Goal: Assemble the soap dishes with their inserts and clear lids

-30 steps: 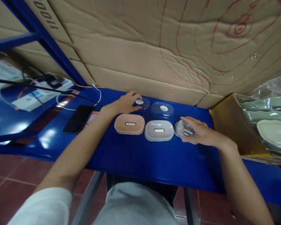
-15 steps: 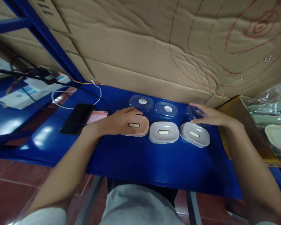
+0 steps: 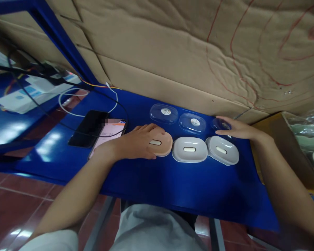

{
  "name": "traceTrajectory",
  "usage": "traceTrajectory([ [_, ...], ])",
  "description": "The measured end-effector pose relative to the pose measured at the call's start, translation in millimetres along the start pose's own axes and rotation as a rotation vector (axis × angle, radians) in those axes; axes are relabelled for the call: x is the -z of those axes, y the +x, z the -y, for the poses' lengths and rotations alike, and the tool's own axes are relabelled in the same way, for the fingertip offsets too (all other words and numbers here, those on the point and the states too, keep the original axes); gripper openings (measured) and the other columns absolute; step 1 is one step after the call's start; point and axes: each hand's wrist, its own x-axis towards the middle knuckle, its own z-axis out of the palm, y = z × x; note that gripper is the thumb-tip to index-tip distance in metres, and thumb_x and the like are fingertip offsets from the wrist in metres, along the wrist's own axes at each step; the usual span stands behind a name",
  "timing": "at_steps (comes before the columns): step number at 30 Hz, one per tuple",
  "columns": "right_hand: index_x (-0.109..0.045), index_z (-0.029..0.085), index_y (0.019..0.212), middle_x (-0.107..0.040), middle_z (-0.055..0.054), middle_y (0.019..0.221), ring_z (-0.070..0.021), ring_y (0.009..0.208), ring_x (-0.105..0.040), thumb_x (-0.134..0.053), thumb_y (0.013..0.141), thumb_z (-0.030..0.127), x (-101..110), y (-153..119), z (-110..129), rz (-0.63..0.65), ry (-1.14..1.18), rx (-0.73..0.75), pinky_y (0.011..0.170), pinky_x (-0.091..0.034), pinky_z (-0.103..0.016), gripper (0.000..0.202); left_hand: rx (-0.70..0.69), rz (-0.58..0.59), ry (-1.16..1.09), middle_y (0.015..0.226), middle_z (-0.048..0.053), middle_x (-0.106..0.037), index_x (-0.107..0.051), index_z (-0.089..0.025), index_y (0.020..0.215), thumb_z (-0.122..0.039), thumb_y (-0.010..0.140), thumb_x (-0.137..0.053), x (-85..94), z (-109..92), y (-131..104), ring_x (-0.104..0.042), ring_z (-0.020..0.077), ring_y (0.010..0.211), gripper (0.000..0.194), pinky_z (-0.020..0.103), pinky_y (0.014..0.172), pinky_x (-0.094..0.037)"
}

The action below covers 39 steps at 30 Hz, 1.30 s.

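Note:
My left hand (image 3: 137, 141) is closed around the left end of a peach oval soap dish (image 3: 165, 145), fingers along the far side and thumb on the near side. Beside it on the blue table sit two pale grey soap dishes, one in the middle (image 3: 189, 157) and one at the right (image 3: 226, 159), slightly turned. Behind them lie two clear plastic lids with round stickers, the left lid (image 3: 157, 115) and the middle lid (image 3: 191, 129). My right hand (image 3: 239, 129) grips a third clear lid (image 3: 221, 124) at its right end, thumb nearest me; the hand partly covers it.
To the left lie a black phone (image 3: 87, 129) and a lit phone (image 3: 112, 129), crossed by a thin black cable. A white cable (image 3: 115, 99) loops behind them. A cardboard box (image 3: 270, 146) with plastic-wrapped dishes stands right; a cardboard wall (image 3: 157, 62) rises behind.
My left hand's fingers have spread further around the peach dish, the thumb now showing at its near edge. The right grey dish sits closer to the middle one. The view has shifted slightly.

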Motion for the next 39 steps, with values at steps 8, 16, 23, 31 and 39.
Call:
traceTrajectory([
  [8, -0.048, 0.027, 0.164, -0.052, -0.014, 0.168, -0.041, 0.155, -0.049, -0.079, 0.078, 0.074, -16, 15, -16, -0.08, -0.031, 0.087, 0.131, -0.037, -0.063, 0.103, -0.033, 0.02, 0.023, 0.151, 0.006, -0.056, -0.071, -0.029, 0.114, -0.047, 0.081, -0.087, 0.9, 0, 0, -0.061, 0.0321, 0.133, 0.041, 0.045, 0.109, -0.046],
  [16, -0.061, 0.03, 0.156, -0.064, -0.011, 0.157, -0.0456, 0.145, -0.059, -0.068, 0.091, 0.074, -10, -5, 13, -0.159, -0.1, 0.245, 0.125, -0.044, -0.07, 0.079, -0.052, 0.034, -0.017, 0.153, 0.007, -0.055, -0.07, -0.026, 0.126, -0.043, 0.085, -0.087, 3.5, -1, -6, -0.063, 0.0302, 0.131, 0.048, 0.041, 0.109, -0.049],
  [23, -0.056, 0.029, 0.16, -0.056, -0.012, 0.166, -0.0378, 0.151, -0.055, -0.068, 0.102, 0.06, -63, -51, 121, -0.076, -0.189, 0.491, 0.122, -0.049, -0.059, 0.067, -0.102, 0.041, -0.073, 0.15, 0.005, -0.057, -0.078, -0.028, 0.117, -0.053, 0.089, -0.084, 4.3, 4, -10, -0.063, 0.0305, 0.133, 0.037, 0.04, 0.11, -0.05],
  [31, -0.068, 0.026, 0.141, -0.05, -0.015, 0.17, -0.0402, 0.155, -0.049, -0.086, 0.091, 0.044, -88, -68, 133, -0.068, -0.286, 0.541, 0.123, -0.046, -0.063, 0.056, -0.185, -0.262, -0.016, 0.161, 0.009, -0.05, -0.063, -0.023, 0.136, -0.045, 0.101, -0.068, 19.8, 2, -8, -0.045, 0.0326, 0.154, 0.042, 0.05, 0.129, -0.037],
  [39, -0.07, 0.036, 0.145, -0.048, -0.009, 0.172, -0.0394, 0.151, -0.055, -0.085, 0.092, 0.041, -92, -93, 136, 0.015, -0.236, 0.55, 0.119, -0.052, -0.062, 0.055, -0.106, -0.348, 0.096, 0.17, 0.016, -0.041, -0.06, -0.021, 0.141, -0.036, 0.095, -0.076, 13.8, 10, 9, -0.039, 0.0388, 0.16, 0.051, 0.059, 0.127, -0.037],
])
